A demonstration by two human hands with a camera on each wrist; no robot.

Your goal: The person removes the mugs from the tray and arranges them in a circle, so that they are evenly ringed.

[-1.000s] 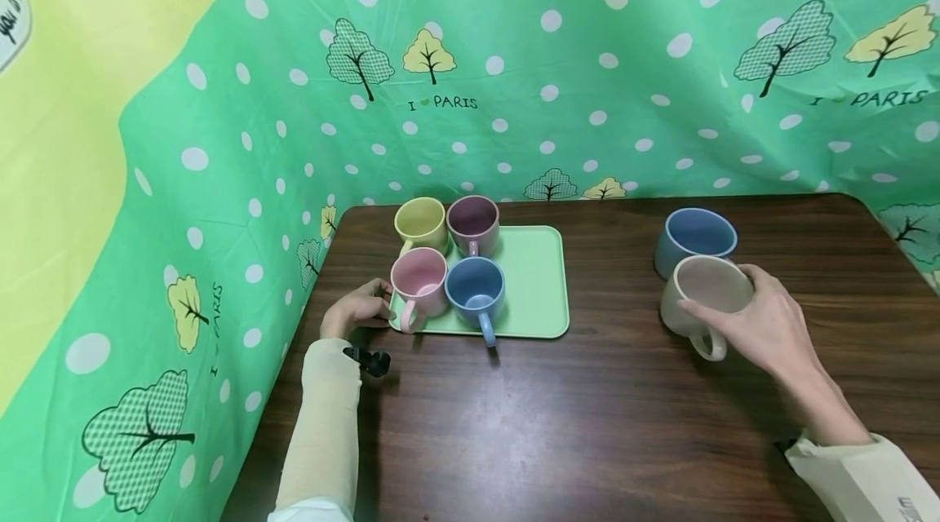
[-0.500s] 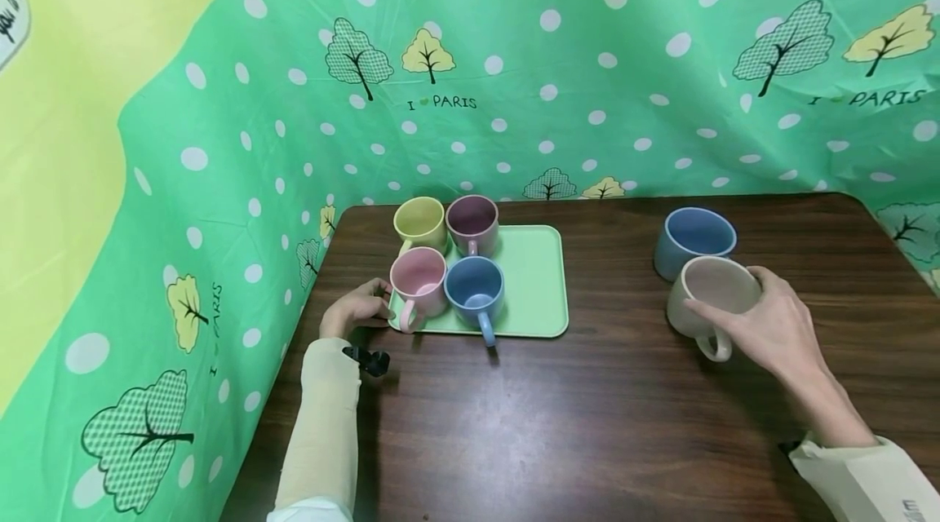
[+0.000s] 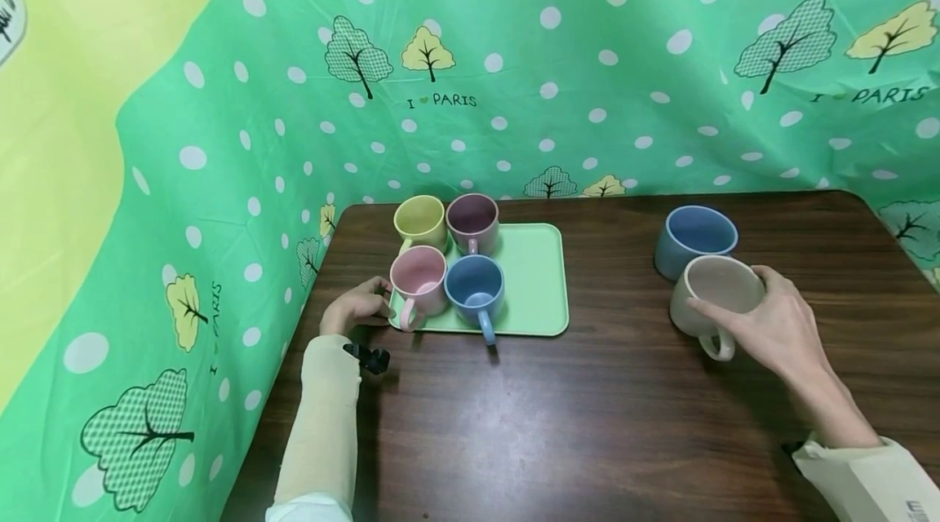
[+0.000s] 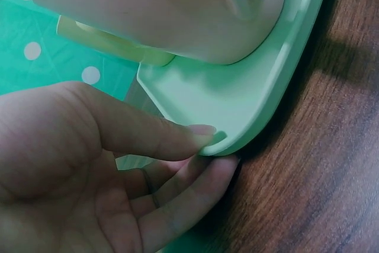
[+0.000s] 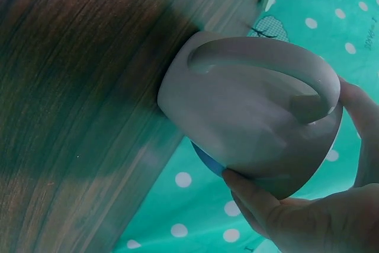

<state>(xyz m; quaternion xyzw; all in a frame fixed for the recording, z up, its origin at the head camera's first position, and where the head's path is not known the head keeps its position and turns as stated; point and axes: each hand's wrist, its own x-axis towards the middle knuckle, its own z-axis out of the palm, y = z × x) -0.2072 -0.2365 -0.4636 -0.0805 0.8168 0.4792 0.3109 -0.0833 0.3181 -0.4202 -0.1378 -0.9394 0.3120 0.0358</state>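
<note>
On the left of the head view, a light green tray [image 3: 534, 281] bears a yellow mug [image 3: 420, 220], a purple mug [image 3: 472, 222], a pink mug [image 3: 417, 281] and a blue mug [image 3: 474, 287], all upright. My left hand [image 3: 358, 306] pinches the tray's near left corner, thumb over the rim and fingers below, as the left wrist view shows. At the right, my right hand [image 3: 780, 330] grips a beige-grey mug [image 3: 690, 315] across its rim. This mug is upright, its handle pointing toward me. Right behind it stands another blue mug [image 3: 693, 235], its lower front partly hidden.
The dark wooden table [image 3: 558, 424] spreads between the tray and the right-hand mugs and toward me. A green and yellow curtain [image 3: 602, 81] with dots and trees hangs along the back and left edges. A black strap [image 3: 367, 359] sits on the left wrist.
My right hand and the beige-grey mug have shifted slightly to the right, in front of the blue mug. My left hand and the tray have stayed in place.
</note>
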